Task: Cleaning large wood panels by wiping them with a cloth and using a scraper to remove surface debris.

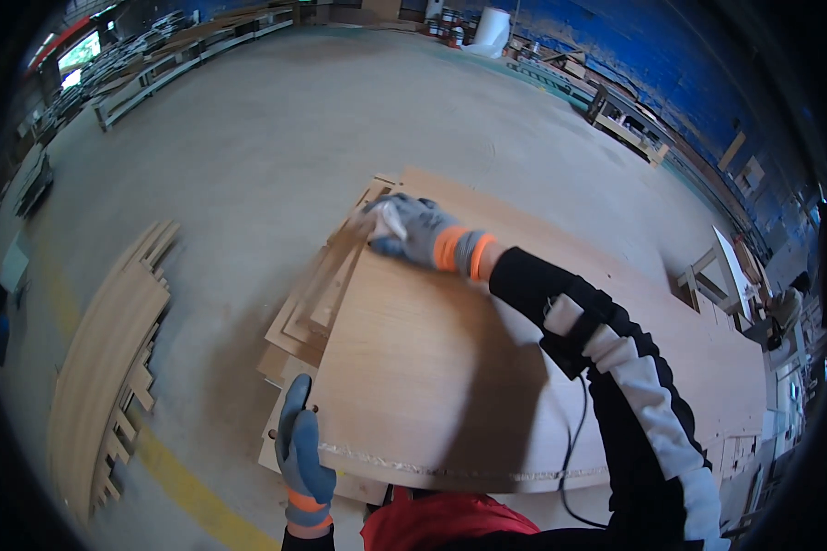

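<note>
A large light-brown wooden panel (pixel 404 367) lies on top of a stack in front of me. My right hand (pixel 412 230), in a grey glove with an orange cuff, is closed on a crumpled whitish cloth (pixel 390 220) at the panel's far left edge. Motion blurs the fingertips and part of the cloth. Along the near left edge is my left hand (pixel 305 455), gloved the same way. Its fingers stretch upward beside the edge, and the thumb sits apart from them near a small dark hole. Whitish, rough material runs along the panel's near edge.
More wooden panels and frames (pixel 303 321) jut out under the top panel on its left. Another stack of curved-looking boards (pixel 110 367) stands on the floor at left. A white-topped table (pixel 728 266) is at right. Far off are a low rack (pixel 184 64) and a white roll (pixel 492 32).
</note>
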The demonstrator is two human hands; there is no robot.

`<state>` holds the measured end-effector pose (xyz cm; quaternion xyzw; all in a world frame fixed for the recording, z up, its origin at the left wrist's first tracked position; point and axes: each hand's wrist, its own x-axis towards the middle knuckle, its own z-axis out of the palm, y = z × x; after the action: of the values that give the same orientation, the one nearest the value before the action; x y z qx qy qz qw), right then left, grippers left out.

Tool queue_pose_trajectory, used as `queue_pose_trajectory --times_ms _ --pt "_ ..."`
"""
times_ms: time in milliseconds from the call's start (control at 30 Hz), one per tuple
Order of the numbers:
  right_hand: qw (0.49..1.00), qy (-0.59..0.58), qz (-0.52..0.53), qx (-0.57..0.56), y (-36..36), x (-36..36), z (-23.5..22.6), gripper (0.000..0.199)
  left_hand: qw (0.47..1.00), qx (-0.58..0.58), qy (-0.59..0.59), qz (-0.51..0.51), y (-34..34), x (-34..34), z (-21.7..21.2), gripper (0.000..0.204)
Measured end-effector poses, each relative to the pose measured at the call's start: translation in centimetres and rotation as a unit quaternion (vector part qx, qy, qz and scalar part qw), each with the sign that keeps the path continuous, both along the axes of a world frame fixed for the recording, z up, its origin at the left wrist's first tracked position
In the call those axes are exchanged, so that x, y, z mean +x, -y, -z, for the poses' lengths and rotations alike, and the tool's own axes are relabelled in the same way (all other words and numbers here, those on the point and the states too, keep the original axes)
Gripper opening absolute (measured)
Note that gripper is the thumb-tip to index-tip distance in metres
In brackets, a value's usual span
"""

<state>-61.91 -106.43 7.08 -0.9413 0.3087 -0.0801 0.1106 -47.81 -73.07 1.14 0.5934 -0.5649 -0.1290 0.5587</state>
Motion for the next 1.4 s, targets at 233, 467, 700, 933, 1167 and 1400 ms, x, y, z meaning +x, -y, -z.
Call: queue_pose_trajectory --times_ms 233,467,700,933,1167,1400 --pt "0.941 0.101 -0.172 0.275 -6.7 2.5 2.0 0.038 0.994 0.032 0.061 -0.09 -0.1 -0.6 0.4 0.055" --pt "0.955 0.187 -0.228 0.022 -9.7 2.2 2.2 0.065 0.987 0.017 0.073 -0.141 -0.2 -1.3 1.5 0.07" --pt "0.984 0.057 0.093 -0.139 -2.8 2.6 0.9 0.049 0.984 0.0 0.123 -0.129 -0.3 -0.8 1.3 0.077" --pt "0.971 0.137 -0.133 -0.144 -15.6 0.5 1.3 0.06 0.97 0.051 0.174 -0.159 -0.1 0.0 1.3 0.077" --pt "0.973 0.108 0.122 -0.165 -5.0 -18.9 0.7 0.028 0.981 0.041 0.152 -0.116 -0.4 0.5 1.4 0.08" --pt "0.688 -0.079 0.717 -0.079 -15.3 -51.8 0.3 0.061 0.973 0.056 0.209 -0.078 -0.5 1.2 1.0 0.079"
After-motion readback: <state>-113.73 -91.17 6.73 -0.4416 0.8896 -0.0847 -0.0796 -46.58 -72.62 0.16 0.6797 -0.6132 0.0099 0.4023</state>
